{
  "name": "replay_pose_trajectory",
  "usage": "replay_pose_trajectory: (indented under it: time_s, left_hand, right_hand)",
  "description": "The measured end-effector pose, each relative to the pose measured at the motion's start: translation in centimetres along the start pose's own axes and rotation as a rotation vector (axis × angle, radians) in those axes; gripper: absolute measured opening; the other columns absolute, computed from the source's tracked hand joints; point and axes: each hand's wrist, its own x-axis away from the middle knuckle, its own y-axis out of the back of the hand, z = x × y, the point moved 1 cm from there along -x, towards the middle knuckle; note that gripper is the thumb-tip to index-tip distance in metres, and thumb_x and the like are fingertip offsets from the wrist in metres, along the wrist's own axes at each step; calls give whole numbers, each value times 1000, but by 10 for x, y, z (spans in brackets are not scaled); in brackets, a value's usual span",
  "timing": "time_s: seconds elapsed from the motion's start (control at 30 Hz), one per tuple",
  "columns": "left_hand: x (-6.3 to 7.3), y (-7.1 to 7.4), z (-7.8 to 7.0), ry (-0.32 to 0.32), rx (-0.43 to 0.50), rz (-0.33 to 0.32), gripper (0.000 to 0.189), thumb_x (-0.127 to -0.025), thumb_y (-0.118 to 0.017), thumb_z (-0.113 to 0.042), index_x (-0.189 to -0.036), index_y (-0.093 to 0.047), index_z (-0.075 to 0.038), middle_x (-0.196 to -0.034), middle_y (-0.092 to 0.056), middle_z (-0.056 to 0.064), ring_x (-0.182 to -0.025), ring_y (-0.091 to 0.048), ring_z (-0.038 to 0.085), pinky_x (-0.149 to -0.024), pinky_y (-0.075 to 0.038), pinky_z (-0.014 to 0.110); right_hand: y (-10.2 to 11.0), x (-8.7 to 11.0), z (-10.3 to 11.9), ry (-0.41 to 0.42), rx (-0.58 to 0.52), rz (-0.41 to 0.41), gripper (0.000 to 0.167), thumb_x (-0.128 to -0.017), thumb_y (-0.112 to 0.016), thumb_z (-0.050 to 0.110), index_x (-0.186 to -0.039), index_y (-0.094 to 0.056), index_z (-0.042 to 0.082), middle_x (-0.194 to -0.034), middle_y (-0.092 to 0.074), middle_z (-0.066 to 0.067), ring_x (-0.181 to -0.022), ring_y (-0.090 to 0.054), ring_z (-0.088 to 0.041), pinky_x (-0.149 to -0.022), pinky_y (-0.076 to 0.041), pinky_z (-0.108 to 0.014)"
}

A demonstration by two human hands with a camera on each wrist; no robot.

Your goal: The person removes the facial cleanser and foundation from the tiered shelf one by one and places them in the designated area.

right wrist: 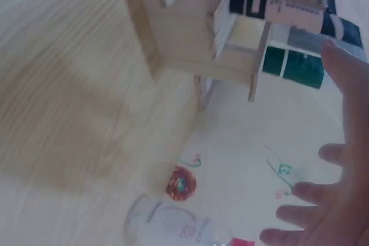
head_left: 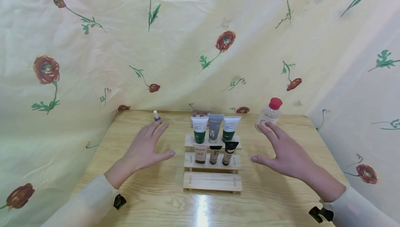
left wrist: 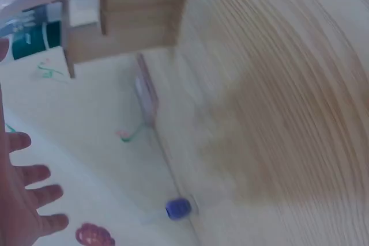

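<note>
Both hands hover over the table with nothing in them. My left hand (head_left: 145, 148), fingers spread, is left of a three-step wooden stand (head_left: 212, 181); its fingertips overlap a small blue bottle with a white cap (head_left: 157, 116) in the head view. My right hand (head_left: 289, 152) is spread on the other side, fingertips near a clear bottle with a red cap (head_left: 275, 104). The stand's top step bears two white-and-green tubes (head_left: 199, 129) and a grey tube (head_left: 215, 127). On the middle step are a pink tube (head_left: 200, 154) and two dark-capped small tubes (head_left: 214, 155). The lowest step is bare.
Behind the stand, partly hidden by the tubes, is a flat pinkish case (left wrist: 146, 93). The wooden table (head_left: 150, 199) meets a flower-patterned cloth (head_left: 175, 46) at its back edge and sides. Dark bands or straps (head_left: 119, 201) sit at both wrists.
</note>
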Motion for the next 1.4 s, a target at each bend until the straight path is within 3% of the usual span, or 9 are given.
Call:
replay_pose_trajectory:
  time_s: [0.13,0.3,0.53,0.7,0.93,1.4]
  left_hand:
    - [-1,1,-11,24,290,12,81,-90,-67,-64,-155,-43,-22,-156,-48,5,-141,-47,32,-111,-42,61]
    - [-3,-4,-23,-1,678,62,57,-96,-73,-34,-146,-54,-14,-145,-58,7,-126,-59,28,-103,-49,56]
    - [-5,-16,-36,-23,923,124,52,-97,-73,-21,-143,-54,-6,-140,-60,13,-123,-61,36,-104,-50,57]
    - [-6,-24,-44,8,986,170,52,-95,-76,-21,-140,-55,-5,-136,-62,14,-120,-62,41,-102,-52,54]
    - [-6,-37,-53,25,993,184,48,-92,-79,-22,-135,-60,-11,-131,-64,14,-116,-65,33,-98,-55,41]
    - [-10,-41,-73,23,931,88,42,-90,-80,-20,-127,-64,-9,-114,-68,8,-104,-67,26,-93,-57,43]
  right_hand:
    - [-6,5,3,-51,-203,-6,93,-84,-78,60,-155,-41,14,-154,-44,-17,-133,-51,-44,-96,-49,-67]
    - [-29,13,1,-105,-460,6,66,-88,-82,40,-140,-58,8,-137,-63,-13,-123,-61,-36,-93,-58,-49]
    - [-67,27,3,-249,-753,148,54,-91,-80,25,-135,-60,1,-130,-64,-22,-110,-69,-30,-79,-60,-27]
    - [-91,32,5,-308,-861,213,55,-91,-80,23,-135,-58,-2,-122,-66,-22,-102,-71,-26,-74,-62,-32]
    - [-110,38,7,-361,-936,266,59,-90,-80,24,-135,-56,-5,-120,-66,-21,-99,-72,-25,-70,-62,-39]
    - [-120,46,13,-379,-968,293,57,-89,-81,20,-134,-56,-6,-114,-71,-18,-94,-73,-25,-67,-62,-42]
